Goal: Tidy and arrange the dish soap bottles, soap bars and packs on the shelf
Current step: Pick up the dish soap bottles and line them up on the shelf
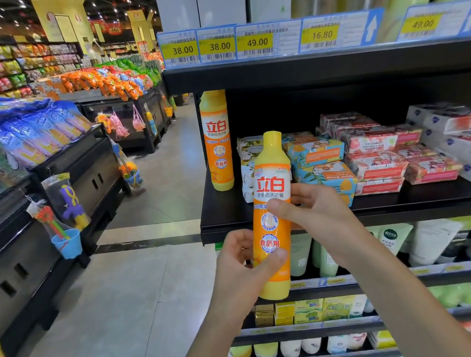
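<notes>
I hold a yellow and orange dish soap bottle upright in front of the black shelf. My left hand grips its lower part, thumb across the label. My right hand grips its middle from the right. A second, matching bottle stands at the shelf's far left. To its right lie stacked soap packs: white floral ones, blue and orange ones, red and pink ones and white boxes.
Price tags line the shelf edge above. Lower shelves carry tubes and small boxes. To the left an aisle floor runs past black display bins with hanging toys.
</notes>
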A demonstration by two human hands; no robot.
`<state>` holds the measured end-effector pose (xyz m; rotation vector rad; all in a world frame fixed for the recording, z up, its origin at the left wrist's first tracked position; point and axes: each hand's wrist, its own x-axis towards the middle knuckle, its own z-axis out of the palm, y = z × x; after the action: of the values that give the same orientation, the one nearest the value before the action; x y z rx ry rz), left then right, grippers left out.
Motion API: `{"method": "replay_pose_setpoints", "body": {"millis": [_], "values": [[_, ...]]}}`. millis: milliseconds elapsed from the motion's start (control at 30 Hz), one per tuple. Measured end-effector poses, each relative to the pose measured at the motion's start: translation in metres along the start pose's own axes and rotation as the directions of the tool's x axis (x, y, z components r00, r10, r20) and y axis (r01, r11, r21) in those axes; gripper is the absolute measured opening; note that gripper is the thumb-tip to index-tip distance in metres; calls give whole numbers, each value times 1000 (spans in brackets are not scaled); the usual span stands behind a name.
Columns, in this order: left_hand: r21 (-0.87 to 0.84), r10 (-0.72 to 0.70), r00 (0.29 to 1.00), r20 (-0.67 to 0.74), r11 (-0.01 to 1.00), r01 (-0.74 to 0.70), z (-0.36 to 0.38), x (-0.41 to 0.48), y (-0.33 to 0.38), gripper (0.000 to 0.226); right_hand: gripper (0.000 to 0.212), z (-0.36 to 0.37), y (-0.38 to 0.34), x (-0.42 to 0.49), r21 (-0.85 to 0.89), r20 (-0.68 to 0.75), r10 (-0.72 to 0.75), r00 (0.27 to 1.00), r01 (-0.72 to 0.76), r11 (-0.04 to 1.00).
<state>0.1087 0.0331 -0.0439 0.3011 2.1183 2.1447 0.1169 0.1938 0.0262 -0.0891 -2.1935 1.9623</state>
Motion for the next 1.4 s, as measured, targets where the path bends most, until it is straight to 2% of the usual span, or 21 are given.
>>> {"method": "replay_pose_setpoints", "body": {"millis": [133,267,467,633,700,733,800,867,967,1033,1233,1400], "values": [[-32,-14,994,104,999,18,-5,3,8,57,44,-5,-1,-2,59,64,-20,998,16,998],[-92,12,974,226,996,9,-11,11,21,51,39,-9,0,-1,99,64,-29,998,22,995],[-3,55,968,243,998,-56,-8,24,29,49,37,-17,0,-3,84,108,-101,989,92,992],[38,105,969,221,992,-117,-2,33,37,42,25,-37,7,-4,-74,-14,-201,980,199,977],[31,118,973,199,992,-126,-2,40,40,38,23,-47,21,-4,-294,-60,-244,968,217,931],[19,121,974,191,992,-127,-1,44,43,35,26,-52,29,-3,-438,-74,-275,959,216,872],[7,130,973,189,991,-134,-1,51,48,33,35,-60,46,-1,-686,-56,-338,939,210,696],[10,137,973,185,990,-141,1,59,52,34,42,-63,61,3,-804,-22,-343,939,188,565],[20,153,974,165,987,-159,6,71,57,35,48,-64,80,8,-876,-56,-346,936,120,466],[28,168,974,150,984,-174,11,78,57,36,45,-64,91,14,-894,-81,-389,918,106,436],[61,233,965,120,969,-241,25,95,51,47,37,-62,110,23,-891,-129,-524,842,133,434],[110,282,948,151,948,-299,32,100,46,47,36,-63,111,23,-887,-139,-541,830,139,440]]}}
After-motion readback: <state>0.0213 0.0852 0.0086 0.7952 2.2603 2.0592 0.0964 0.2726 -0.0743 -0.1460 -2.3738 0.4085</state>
